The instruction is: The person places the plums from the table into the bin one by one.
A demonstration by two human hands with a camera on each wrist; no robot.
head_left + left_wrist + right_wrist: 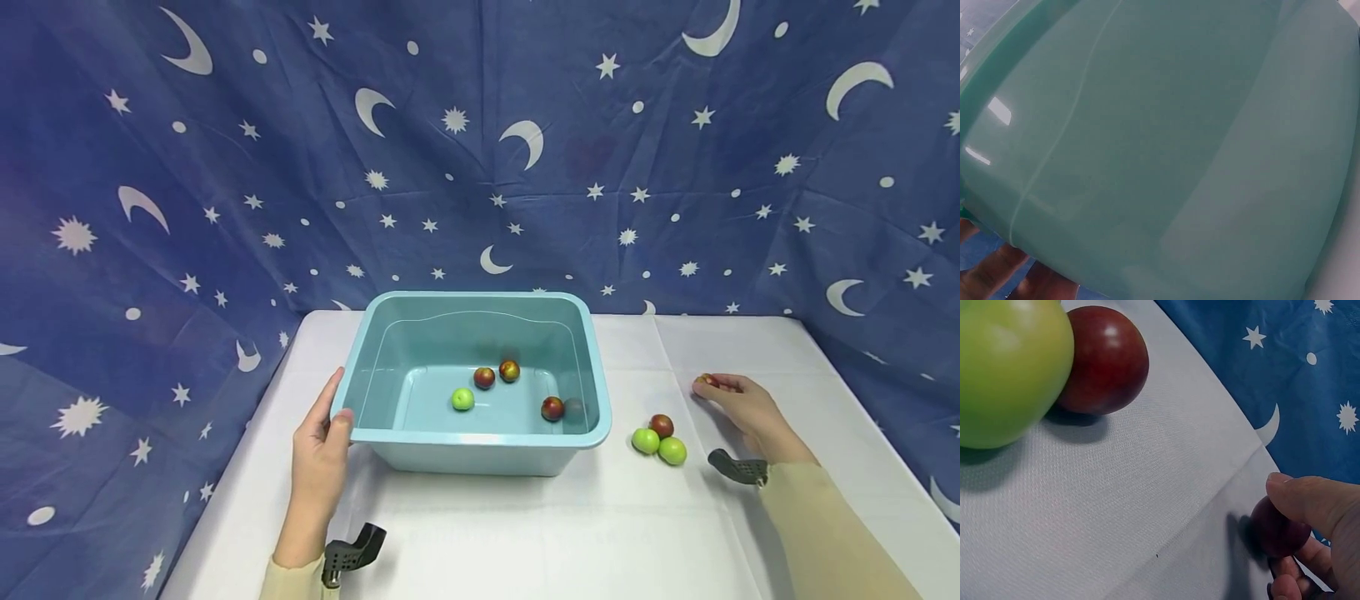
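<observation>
Blue cloth [465,212] backs the white surface [480,533]. Teal tub [480,438], near back edge: likely light, stiff; left hand [321,450] grips its rim. Red fruit [1277,531], towards back-right corner: likely firm, slippery; right hand's [753,414] fingers pinch it; hold at widest girth.

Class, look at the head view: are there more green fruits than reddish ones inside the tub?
No, the tub holds just one green fruit and three reddish fruits.

Three fruits [662,426] lie right of the basin [465,457].
</observation>
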